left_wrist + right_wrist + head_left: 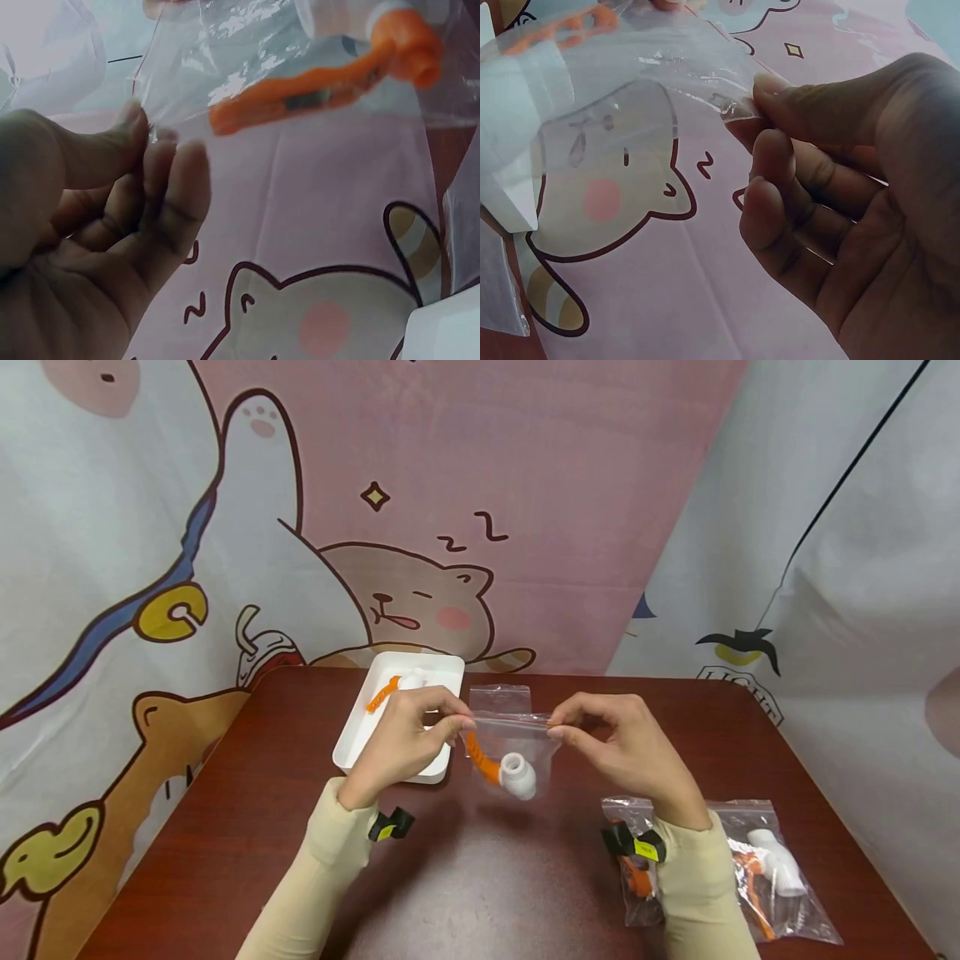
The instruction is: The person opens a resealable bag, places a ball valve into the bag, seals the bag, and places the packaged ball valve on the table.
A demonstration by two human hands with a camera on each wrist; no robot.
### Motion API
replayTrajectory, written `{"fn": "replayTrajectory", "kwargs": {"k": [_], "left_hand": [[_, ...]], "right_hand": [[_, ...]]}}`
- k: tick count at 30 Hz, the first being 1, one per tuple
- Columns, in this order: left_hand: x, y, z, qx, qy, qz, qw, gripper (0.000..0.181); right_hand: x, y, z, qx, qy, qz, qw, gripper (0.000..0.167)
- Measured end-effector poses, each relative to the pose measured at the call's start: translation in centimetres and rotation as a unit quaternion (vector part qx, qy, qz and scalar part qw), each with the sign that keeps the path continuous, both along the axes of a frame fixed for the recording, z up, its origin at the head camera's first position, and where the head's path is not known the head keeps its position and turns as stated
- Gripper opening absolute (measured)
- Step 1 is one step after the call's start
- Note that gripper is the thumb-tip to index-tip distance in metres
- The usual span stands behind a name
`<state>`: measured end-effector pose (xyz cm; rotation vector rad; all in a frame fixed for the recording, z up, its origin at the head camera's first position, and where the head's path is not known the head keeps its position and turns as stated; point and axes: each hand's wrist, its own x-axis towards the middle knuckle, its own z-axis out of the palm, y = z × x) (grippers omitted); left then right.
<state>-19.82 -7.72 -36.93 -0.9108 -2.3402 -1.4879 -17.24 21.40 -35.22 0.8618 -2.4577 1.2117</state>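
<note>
Nearest, lower right of the frame: a filled bag (810, 914) flat on the dark table (480, 877), white elbow-shaped part (783, 870) and orange handle (752, 893) inside; a second filled bag (639, 910) just beside it, partly hidden by the right wrist; both probably set to the side so the middle is left for handwork.

Centre of the frame, above the tabletop: held bag (536, 743), clear plastic, white fitting (517, 777) and orange piece (483, 762) low inside it; left hand (405, 739) pinches one upper corner between thumb and forefinger, other fingers loosely bent; right hand (626, 745) pinches the opposite corner likewise, its gap closed down to the film; the two-ended grip seems meant to draw the top edge taut and level, the parts' weight hanging below; whether the seal is pressed together, cannot tell.

Farther, just behind the held bag: a flat bag (500, 699), only partly visible; left of centre, a white tray (442, 685) with another orange part (384, 693) and white part (412, 680), perhaps put there to keep loose pieces together within reach; beyond the table edge, a cartoon-print backdrop (540, 485).
</note>
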Motion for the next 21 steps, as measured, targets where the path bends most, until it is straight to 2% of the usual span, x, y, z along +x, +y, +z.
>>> {"fn": "replayTrajectory", "kwargs": {"k": [3, 7, 16, 21], "left_hand": [[0.0, 0.1, -0.1, 0.013, 0.018, 0.007, 0.9997, 0.005], [0.0, 0.1, -0.2, 0.027, 0.048, 0.000, 0.9985, 0.007], [0.0, 0.4, -0.2, 0.055, 0.077, -0.059, 0.9937, 0.007], [0.0, 1.2, -0.5, 0.090, 0.105, -0.078, 0.9873, 0.006]], "right_hand": [[0.0, 0.1, 0.0, 0.003, 0.000, -0.003, 1.0000, 0.015], [-0.1, 0.1, -0.1, 0.005, -0.006, -0.003, 1.0000, 0.014], [-0.2, 0.2, 0.0, 0.013, -0.039, 0.005, 0.9991, 0.012], [-0.3, -0.4, -0.2, 0.002, -0.028, 0.013, 0.9995, 0.021]]}}
